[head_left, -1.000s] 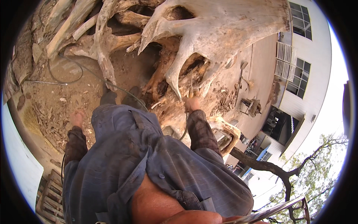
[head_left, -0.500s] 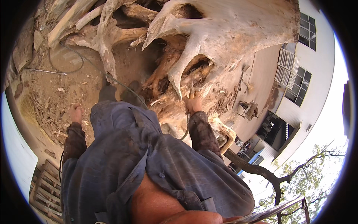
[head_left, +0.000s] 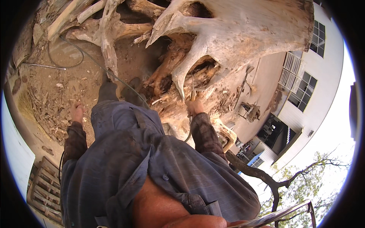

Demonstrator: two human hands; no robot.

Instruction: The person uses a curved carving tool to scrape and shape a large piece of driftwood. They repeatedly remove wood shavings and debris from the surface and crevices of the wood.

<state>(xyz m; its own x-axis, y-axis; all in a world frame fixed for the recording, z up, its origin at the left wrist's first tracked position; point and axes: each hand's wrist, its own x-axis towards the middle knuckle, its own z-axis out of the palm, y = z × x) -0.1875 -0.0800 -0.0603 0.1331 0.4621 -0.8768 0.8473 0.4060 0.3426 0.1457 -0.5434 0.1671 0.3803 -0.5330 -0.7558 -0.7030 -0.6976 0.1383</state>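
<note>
Fingers of our right hand (head_left: pixel 194 107) close around a thin tool (head_left: pixel 192 91) poked into the root stump (head_left: pixel 228 41), crowded by roots. Our left hand (head_left: pixel 77 113) hangs loosely curled, empty, over open chip-strewn ground (head_left: pixel 45 98).

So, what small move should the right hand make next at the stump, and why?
Probably press the tool a little deeper into the rotten wood. The right hand holds it upright against the stump, its tip at the dark hollow. The left hand hangs free.
</note>
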